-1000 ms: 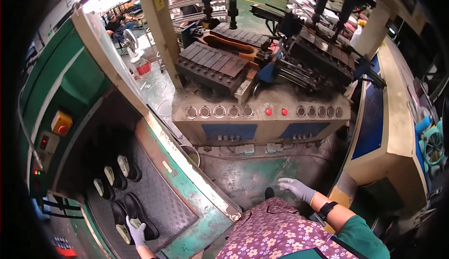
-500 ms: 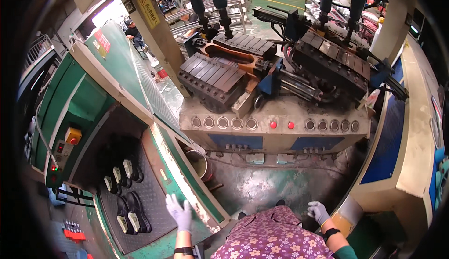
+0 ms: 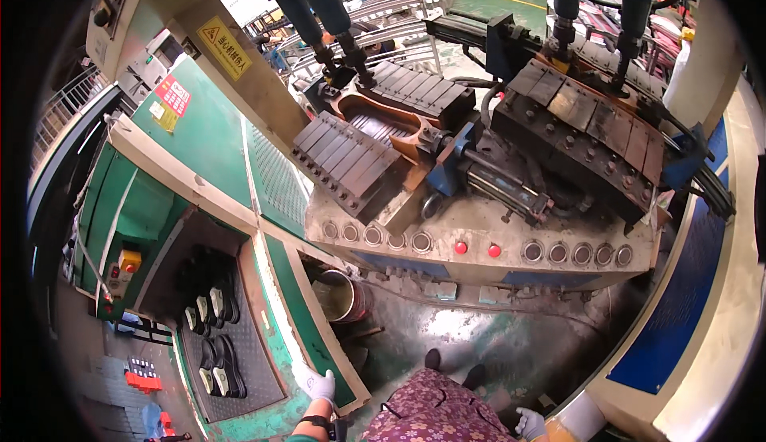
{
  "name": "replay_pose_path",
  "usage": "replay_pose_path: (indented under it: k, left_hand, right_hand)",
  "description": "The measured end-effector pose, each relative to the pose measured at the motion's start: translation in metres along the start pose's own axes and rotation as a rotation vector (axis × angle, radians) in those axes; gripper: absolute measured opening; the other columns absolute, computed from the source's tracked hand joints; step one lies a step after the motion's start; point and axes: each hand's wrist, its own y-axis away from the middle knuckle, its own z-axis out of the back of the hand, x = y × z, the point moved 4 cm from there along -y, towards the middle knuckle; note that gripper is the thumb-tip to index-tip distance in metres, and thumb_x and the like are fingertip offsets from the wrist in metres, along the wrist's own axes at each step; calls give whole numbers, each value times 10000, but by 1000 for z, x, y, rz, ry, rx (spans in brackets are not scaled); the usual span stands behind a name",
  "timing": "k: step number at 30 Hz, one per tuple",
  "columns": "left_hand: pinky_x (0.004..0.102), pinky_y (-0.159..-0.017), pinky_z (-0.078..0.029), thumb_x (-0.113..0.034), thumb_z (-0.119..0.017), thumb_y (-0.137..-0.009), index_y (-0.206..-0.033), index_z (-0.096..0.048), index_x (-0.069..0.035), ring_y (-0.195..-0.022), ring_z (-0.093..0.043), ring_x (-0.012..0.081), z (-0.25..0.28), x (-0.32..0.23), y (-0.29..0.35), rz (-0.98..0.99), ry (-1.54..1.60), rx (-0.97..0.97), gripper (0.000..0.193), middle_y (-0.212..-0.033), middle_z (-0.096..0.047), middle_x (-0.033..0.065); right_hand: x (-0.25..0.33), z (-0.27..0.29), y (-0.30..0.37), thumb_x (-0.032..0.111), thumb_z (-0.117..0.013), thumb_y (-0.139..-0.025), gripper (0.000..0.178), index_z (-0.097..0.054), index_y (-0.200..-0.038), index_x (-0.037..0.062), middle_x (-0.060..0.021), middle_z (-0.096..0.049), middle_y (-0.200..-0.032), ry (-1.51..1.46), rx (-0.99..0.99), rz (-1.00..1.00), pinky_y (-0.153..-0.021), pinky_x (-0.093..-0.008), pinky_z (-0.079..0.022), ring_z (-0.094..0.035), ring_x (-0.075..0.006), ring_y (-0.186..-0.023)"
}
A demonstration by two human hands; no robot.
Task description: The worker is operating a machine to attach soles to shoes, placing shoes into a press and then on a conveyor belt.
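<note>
My left hand (image 3: 315, 382), in a white glove, is by the green and pale edge of the machine housing (image 3: 307, 346). Its fingers reach forward with the thumb apart, and nothing is in it. Whether it touches the edge I cannot tell. My right hand (image 3: 530, 424), gloved too, hangs low beside my flowered purple apron (image 3: 439, 410), fingers loosely bent and no object visible in them. Several black shoes with pale patches stand in two groups on a dark textured belt inside the green machine: a front group (image 3: 222, 366) and a back group (image 3: 214, 308).
Ahead stands a pressing machine (image 3: 479, 262) with metal-slatted blocks (image 3: 351, 159), round dials and two red buttons (image 3: 460, 247). A bucket (image 3: 339, 298) is on the floor at its left. A blue-panelled cabinet (image 3: 666, 322) bounds the right side. An orange-red switch (image 3: 129, 261) is on the green housing.
The view has shifted, and the pressing machine looks larger. My left hand's fingers have come closer together by the housing edge. My right hand now sits lower in view.
</note>
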Motion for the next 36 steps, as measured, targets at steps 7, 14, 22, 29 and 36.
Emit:
replay_pose_path:
  k: [7,14,22,29,36]
  left_hand:
    - [466,-1260,-87,-327,-789,-755,-1563,-131,73,-1528,-105,430,-9,-9,3,188,-45,-108,1116,-1630,-156,291]
    - [458,-1222,-194,-346,-751,-803,-1498,-326,25,-1492,-228,384,-11,-10,-9,290,-110,-84,896,-1560,-321,250]
    - [465,-1178,-291,-325,-732,-831,-1409,-482,-3,-1424,-377,374,14,-19,-34,320,95,55,708,-1457,-485,233]
    - [433,-939,-456,-109,-714,-855,-1088,-699,-109,-1034,-647,303,130,-364,-44,-1128,336,-358,233,-1048,-697,113]
    - [404,-890,-535,-122,-668,-884,-1338,-580,-133,-1085,-656,308,150,-559,-83,-1401,300,-225,463,-1327,-625,108]
  right_hand:
    - [-1,-14,25,331,-693,-880,492,-395,-496,257,12,-367,-422,60,-226,-273,-325,-348,-303,-358,-179,-326]
    - [-2,-43,17,230,-706,-834,320,-509,-583,200,51,-345,-495,25,-190,-296,-358,-307,-300,-316,-127,-380]
    - [40,-79,-20,388,-643,-958,319,-637,-785,120,50,-439,-563,193,-142,-64,-399,-278,-318,-378,-106,-425]
    - [47,-57,-54,465,-550,-1011,452,-641,-829,62,-21,-486,-552,257,-257,-105,-397,-347,-523,-479,-150,-402]
    - [32,-9,-48,496,-561,-1004,465,-628,-838,67,-26,-502,-550,186,-303,-13,-389,-376,-535,-490,-157,-401]
